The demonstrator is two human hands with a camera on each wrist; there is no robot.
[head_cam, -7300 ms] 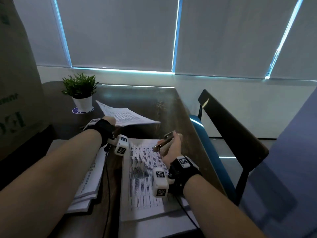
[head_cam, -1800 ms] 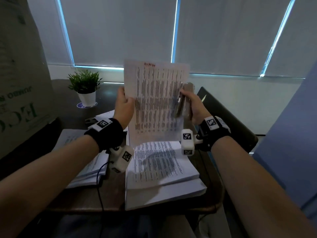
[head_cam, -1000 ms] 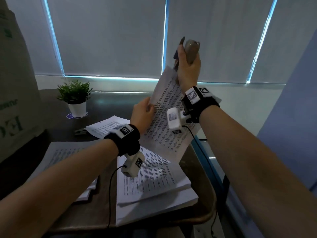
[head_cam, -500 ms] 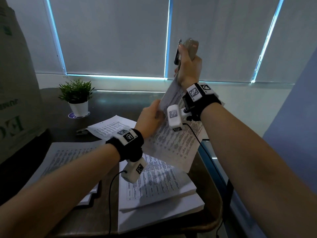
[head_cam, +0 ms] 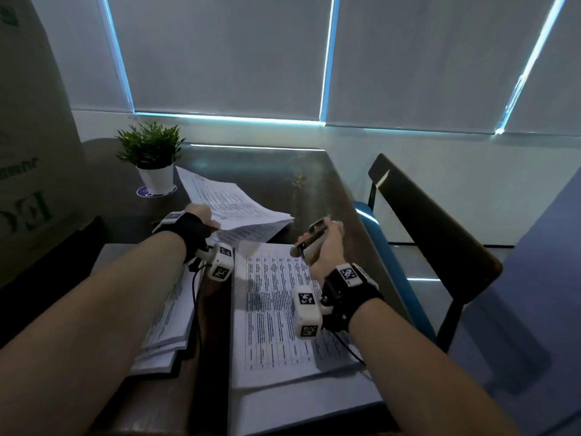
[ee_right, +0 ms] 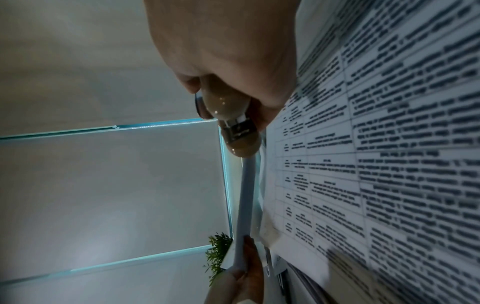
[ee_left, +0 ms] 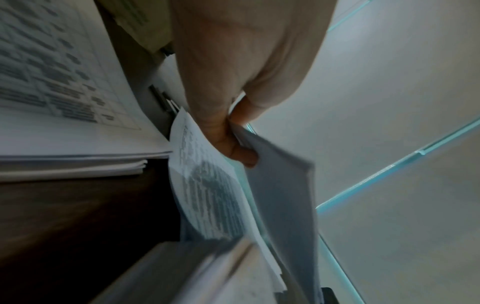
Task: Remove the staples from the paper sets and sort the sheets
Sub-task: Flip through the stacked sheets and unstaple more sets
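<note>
White printed sheets, three groups, on a dark wood table (head_cam: 317,184).
- Loose paper set (head_cam: 232,206): at the far middle of the table, just beside a small potted plant (head_cam: 151,152); its near corner is lifted off the sheets below it and pinched between thumb and fingers of the left hand (head_cam: 198,220). Left grip: narrow, holding this corner, thumb on top.
- Centre stack (head_cam: 276,313): thick, tabulated text face up, at the near edge under the right forearm.
- Left stack (head_cam: 169,322): several fanned sets at the near left, partly under the left forearm.
- Staple remover (head_cam: 309,237): brown and metal; held in the right hand (head_cam: 323,253) above the far end of the centre stack. Right grip: curled round the tool.
- Dark chair (head_cam: 440,234): right of the table.
- Cardboard box (head_cam: 31,127): far left.
</note>
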